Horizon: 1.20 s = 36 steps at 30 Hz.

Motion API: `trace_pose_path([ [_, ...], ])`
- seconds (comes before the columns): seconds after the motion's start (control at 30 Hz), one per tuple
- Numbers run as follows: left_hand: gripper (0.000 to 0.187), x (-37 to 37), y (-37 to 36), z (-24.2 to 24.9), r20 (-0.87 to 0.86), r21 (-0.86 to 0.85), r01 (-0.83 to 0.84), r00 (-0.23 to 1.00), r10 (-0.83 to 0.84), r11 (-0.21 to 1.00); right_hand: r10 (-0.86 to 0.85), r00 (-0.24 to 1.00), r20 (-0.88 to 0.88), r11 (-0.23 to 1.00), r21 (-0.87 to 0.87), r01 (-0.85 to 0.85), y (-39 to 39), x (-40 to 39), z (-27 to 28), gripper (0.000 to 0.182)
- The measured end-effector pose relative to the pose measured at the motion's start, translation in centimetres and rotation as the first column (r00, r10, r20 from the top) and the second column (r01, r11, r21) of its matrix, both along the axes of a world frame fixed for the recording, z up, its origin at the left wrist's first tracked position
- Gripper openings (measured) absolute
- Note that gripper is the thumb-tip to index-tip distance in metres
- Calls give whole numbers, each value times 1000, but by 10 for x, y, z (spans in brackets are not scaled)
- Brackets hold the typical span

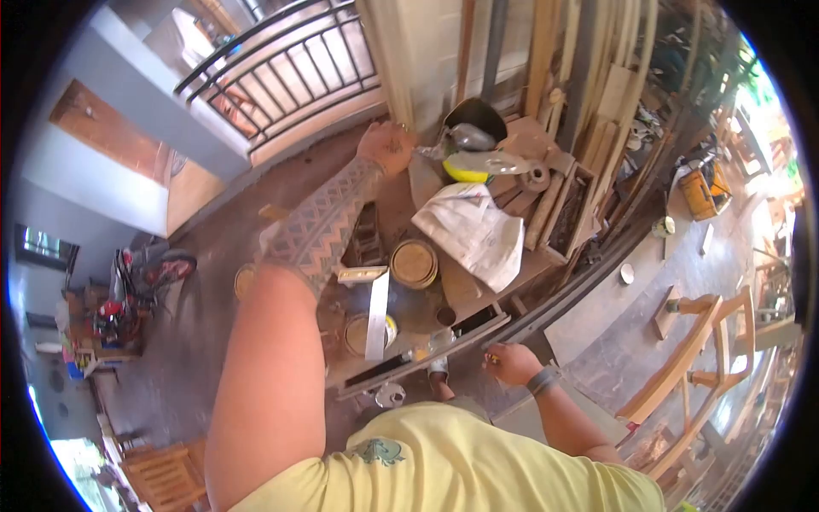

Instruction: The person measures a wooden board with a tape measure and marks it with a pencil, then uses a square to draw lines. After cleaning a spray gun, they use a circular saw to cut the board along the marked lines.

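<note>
My left hand (386, 147), at the end of a patterned forearm, reaches to the back of the cluttered bench. Its fingers are curled beside a clear plastic item (431, 151); what they hold, if anything, is too blurred to tell. My right hand (512, 364) is closed in front of the bench's near edge, around something small that I cannot make out. Between them lie a white cloth bag (472, 232), a round tin (414, 263) and a metal-bladed square (376, 316) with a wooden handle. A yellow-green item (466, 171) sits behind the bag.
Long wooden boards (610, 111) lean at the back right. A wooden chair frame (682, 367) stands at the right, near a yellow container (705, 191). At the left are a motorcycle (119, 316) and a black railing (290, 77). An open drawer (426, 350) edges the bench.
</note>
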State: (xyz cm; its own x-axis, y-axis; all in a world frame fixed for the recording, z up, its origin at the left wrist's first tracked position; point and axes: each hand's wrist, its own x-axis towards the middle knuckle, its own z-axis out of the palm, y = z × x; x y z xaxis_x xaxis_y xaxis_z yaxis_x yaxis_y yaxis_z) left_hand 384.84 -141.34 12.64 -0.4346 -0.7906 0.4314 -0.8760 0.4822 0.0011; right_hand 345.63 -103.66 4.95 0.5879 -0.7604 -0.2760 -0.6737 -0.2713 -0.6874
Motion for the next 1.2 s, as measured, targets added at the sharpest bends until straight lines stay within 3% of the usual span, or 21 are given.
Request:
trace_pose_path([
  [0.07, 20, 14, 31, 46, -39, 159, 49, 998, -43, 986, -14, 1000, -19, 999, 38, 15, 1, -1, -1, 30],
  [0.1, 21, 22, 49, 62, -19, 375, -1, 1000, 9, 927, -25, 999, -30, 998, 54, 26, 2, -2, -1, 30],
  [0.17, 25, 44, 89, 86, 43, 729, -90, 995, 85, 679, 0, 998, -70, 997, 71, 5, 4, -3, -2, 30],
  [0.23, 28, 83, 133, 75, 165, 792, -147, 986, 24, 592, 20, 999, -50, 996, 84, -16, 6, -2, -1, 30],
  [0.27, 30, 101, 154, 63, 272, 822, -182, 958, -92, 539, 37, 997, -65, 995, 92, -31, 6, -1, -3, 30],
  [0.3, 32, 116, 174, 47, 363, 844, -223, 907, -213, 488, 53, 995, -82, 994, 99, -45, 7, 0, -8, 30],
  [0.37, 36, 135, 215, 17, 519, 823, -478, 852, -63, 308, 92, 992, -90, 991, 103, -83, 12, 1, -20, 30],
  [0.43, 38, 144, 251, -33, 321, 852, -373, 926, 197, 366, 143, 987, -75, 987, 91, -136, 13, 4, -30, 32],
  [0.53, 38, 123, 293, -60, -41, 805, -264, 869, 494, 531, 14, 993, 113, 925, 375, -56, 8, 33, -34, 33],
  [0.57, 36, 104, 305, -53, -134, 789, -261, 811, 570, 557, -143, 968, 207, 803, 596, -8, 7, 48, -28, 36],
  [0.63, 33, 81, 332, -31, -268, 750, -260, 722, 639, 608, -479, 846, 234, 405, 914, -24, -4, 88, -1, 42],
  [0.7, 30, 75, 362, -14, -348, 707, -257, 684, 641, 659, -475, 836, 274, 375, 923, -90, -10, 132, 35, 44],
  [0.8, 28, 77, 428, 27, -348, 800, -144, 680, 646, 583, -521, 824, 224, 317, 947, -57, -5, 181, 55, 48],
  [0.9, 29, 100, 518, 31, -277, 843, -90, 773, 571, 530, -595, 794, 126, 263, 964, 45, -2, 214, 65, 46],
  [0.97, 32, 110, 586, 41, -185, 912, -103, 760, 623, 396, -654, 755, 57, 206, 973, 106, -1, 223, 60, 42],
  [1.03, 35, 125, 669, 17, -83, 923, -197, 737, 671, 330, -694, 714, 90, 249, 961, 121, 3, 233, 67, 29],
  [1.1, 36, 134, 754, -4, -41, 952, -207, 642, 765, 225, -713, 688, 135, 298, 947, 123, 0, 236, 42, 27],
  [1.17, 39, 132, 829, -7, 70, 971, -231, 537, 840, 67, -770, 624, 132, 233, 969, 83, 5, 247, 58, 25],
  [1.2, 40, 129, 874, -22, 69, 977, -209, 498, 864, 43, -740, 653, 162, 285, 955, 85, 9, 252, 62, 22],
])
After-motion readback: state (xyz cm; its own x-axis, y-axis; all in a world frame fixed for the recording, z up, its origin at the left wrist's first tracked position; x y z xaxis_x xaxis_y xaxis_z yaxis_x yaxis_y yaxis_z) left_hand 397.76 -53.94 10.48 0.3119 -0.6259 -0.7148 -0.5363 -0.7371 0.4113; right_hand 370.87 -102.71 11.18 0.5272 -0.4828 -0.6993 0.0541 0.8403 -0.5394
